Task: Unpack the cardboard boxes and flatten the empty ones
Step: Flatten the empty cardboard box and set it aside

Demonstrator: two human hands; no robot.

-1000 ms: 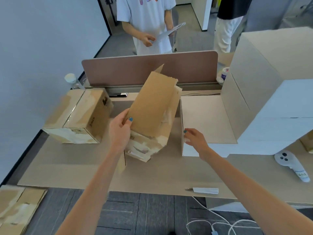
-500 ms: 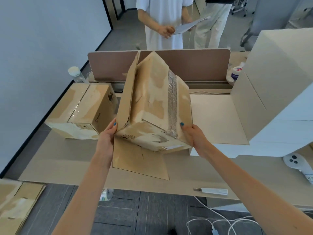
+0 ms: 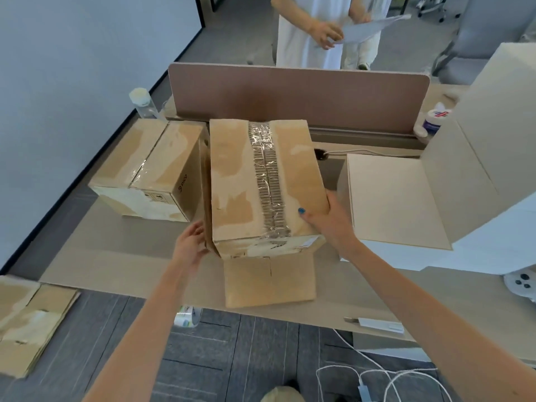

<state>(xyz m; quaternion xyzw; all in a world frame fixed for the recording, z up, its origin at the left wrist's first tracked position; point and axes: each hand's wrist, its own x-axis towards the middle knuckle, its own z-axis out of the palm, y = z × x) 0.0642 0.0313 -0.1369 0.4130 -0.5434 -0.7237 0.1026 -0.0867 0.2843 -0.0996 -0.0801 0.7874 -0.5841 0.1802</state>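
Clamping taped box (image 3: 255,181) by right edge, right hand (image 3: 329,224), left hand (image 3: 190,245) grip apart against left edge

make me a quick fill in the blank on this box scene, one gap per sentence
The right hand grips the taped cardboard box with its ____ on top.
A sealed PICO box stands on the desk to that box's ____.
Flattened cardboard lies on the ____ beside the desk.
Missing words: thumb; left; floor.
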